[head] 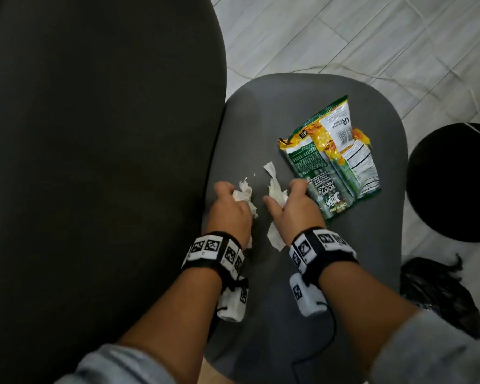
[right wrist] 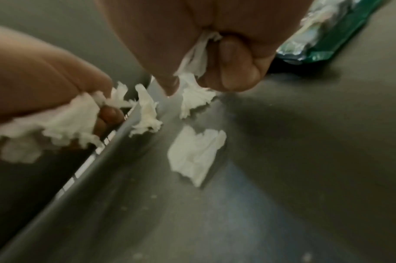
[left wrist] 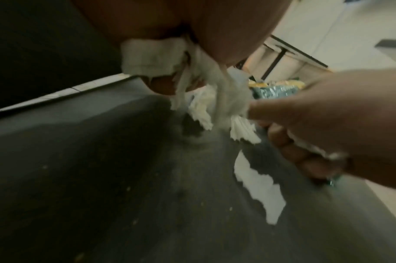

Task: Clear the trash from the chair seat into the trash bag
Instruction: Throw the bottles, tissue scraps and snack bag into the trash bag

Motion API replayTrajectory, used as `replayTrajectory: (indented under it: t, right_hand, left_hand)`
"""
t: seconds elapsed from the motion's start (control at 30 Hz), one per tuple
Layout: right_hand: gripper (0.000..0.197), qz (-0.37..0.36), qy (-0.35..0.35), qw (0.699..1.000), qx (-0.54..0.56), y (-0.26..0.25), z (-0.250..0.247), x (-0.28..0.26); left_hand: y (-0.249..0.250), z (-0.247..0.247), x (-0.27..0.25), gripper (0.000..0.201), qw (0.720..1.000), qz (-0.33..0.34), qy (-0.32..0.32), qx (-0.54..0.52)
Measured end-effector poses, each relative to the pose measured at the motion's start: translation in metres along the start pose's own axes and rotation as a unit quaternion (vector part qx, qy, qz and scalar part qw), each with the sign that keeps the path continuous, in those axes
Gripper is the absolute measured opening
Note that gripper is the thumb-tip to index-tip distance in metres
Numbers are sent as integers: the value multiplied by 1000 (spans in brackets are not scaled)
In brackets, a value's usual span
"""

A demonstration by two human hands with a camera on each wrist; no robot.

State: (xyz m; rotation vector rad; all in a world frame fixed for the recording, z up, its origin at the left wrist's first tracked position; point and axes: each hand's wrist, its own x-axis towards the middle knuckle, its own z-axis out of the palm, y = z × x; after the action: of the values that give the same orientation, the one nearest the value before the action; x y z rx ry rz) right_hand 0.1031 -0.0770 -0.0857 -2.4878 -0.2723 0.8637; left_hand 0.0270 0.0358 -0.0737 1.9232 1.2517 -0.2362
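Both hands work on the gray chair seat (head: 302,112). The left hand (head: 227,209) and right hand (head: 291,206) each clutch torn tissue (head: 243,194) beside the snack bag (head: 333,153). Gather every scrap, keeping fists tight.

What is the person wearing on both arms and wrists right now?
Grey sleeves pushed up the forearms. Each wrist carries a black band with white square coded markers. A white marker-tagged camera block hangs below the right one, trailing a thin black cable.
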Motion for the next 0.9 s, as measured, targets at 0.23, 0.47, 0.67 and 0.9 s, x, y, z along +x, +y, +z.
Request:
replayTrajectory:
  t: [0.23,0.47,0.67,0.9]
  right_hand:
    - [27,-14,-22,991,-130,-8,3,25]
    - [12,-31,-28,996,-74,3,-4,16]
    - [31,-28,18,997,68,36,-24,-35]
    - [14,38,-33,995,89,55,-6,-70]
  left_hand:
    - [2,19,26,55,985,95,-78,121]
    - [15,23,49,21,966,120,-73,215]
    - [20,17,51,25,984,73,-45,156]
    - [13,2,46,15,991,83,-2,103]
